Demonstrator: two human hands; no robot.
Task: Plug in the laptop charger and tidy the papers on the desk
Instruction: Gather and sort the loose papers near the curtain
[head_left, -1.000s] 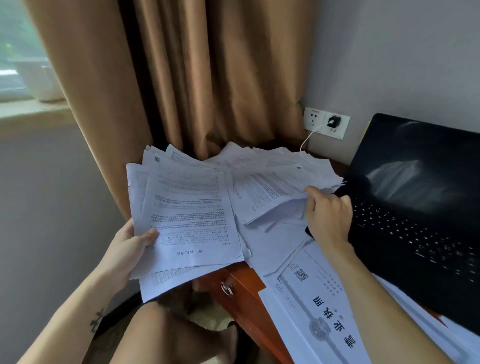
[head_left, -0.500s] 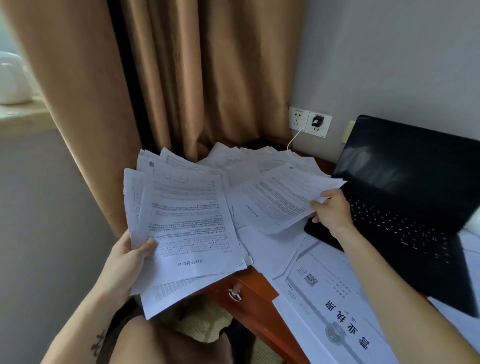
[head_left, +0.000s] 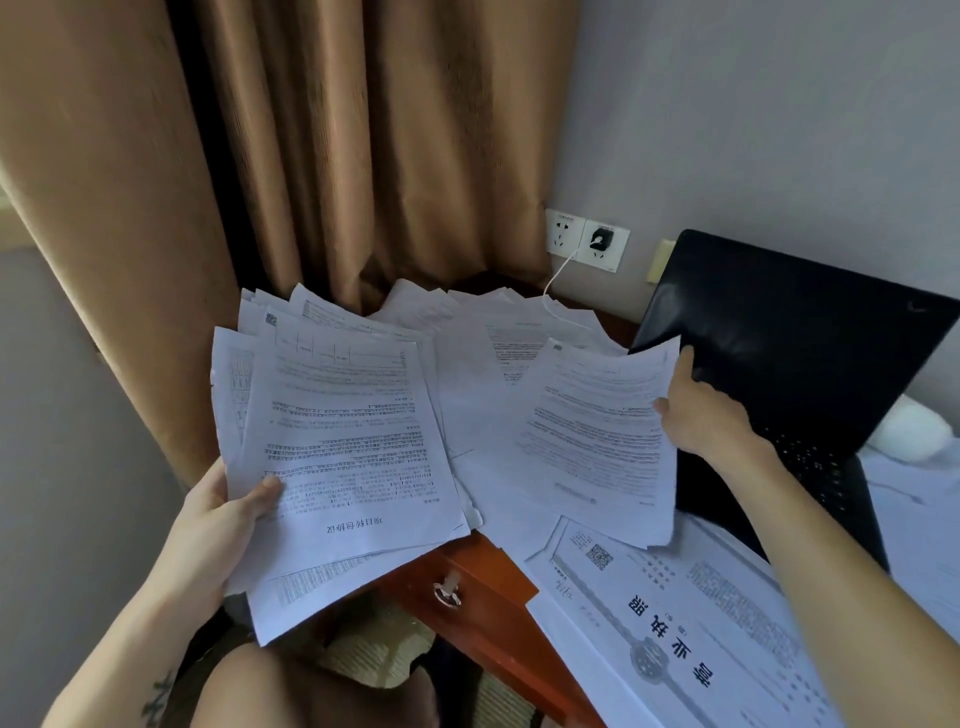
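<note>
Papers (head_left: 343, 441): left hand (head_left: 218, 519), probably right hand (head_left: 706, 415).

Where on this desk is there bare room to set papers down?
Hardly anywhere. The desk shows bare wood only at its front corner, between the stack in the left hand and the certificate, and in a thin strip under the wall sockets beside the laptop. Loose sheets crowd the rest.
</note>
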